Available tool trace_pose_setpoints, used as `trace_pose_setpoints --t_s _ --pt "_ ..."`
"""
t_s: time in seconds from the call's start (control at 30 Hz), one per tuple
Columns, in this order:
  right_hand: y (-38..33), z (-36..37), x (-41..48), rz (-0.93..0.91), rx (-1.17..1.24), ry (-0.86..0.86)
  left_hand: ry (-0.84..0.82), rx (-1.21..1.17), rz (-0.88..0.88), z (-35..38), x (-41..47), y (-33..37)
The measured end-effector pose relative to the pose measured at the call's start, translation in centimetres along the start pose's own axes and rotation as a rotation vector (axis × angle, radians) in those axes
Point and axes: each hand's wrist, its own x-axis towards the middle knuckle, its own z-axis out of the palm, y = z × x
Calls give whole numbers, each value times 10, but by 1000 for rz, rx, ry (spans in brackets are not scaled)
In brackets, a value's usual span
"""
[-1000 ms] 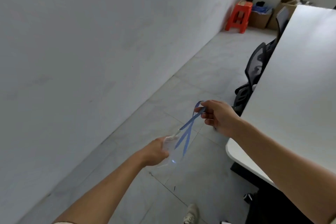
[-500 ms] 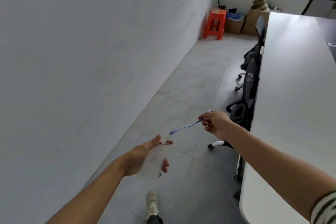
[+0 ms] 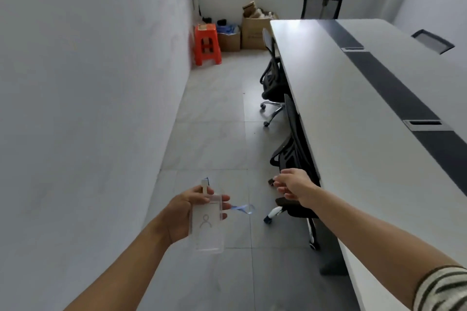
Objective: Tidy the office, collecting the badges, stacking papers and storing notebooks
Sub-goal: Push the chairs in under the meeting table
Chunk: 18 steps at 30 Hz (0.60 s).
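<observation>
My left hand (image 3: 185, 212) holds a clear plastic badge holder (image 3: 206, 225) with a person icon on its face, flat against the palm over the tiled floor. Its blue lanyard (image 3: 243, 208) hangs loose to the right of the holder in a small loop. My right hand (image 3: 293, 185) is stretched forward to the right of the badge, near the table edge, fingers loosely curled and apart, with nothing in them. No papers or notebooks are in view.
A long white table (image 3: 358, 113) with a dark centre strip runs along the right. Two black mesh office chairs (image 3: 274, 83) stand tucked at its left side. An orange stool (image 3: 206, 43) and cardboard boxes (image 3: 252, 30) stand at the far wall. A white wall fills the left.
My right hand has let go of the blue lanyard, which now dangles from the badge. The view has swung right and up along the table. My left hand keeps the badge.
</observation>
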Motion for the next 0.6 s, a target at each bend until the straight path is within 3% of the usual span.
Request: trace_pose_setpoints --t_s 0.3,0.53,0.6 --pt "-53 -81 134 -189 -344 398 26 -74 -79 -2 119 75" --pt "-70 -64 251 84 -436 151 188 -10 -92 -28 209 149" --pt "-62 -48 258 121 -572 156 227 15 -96 -36 227 163"
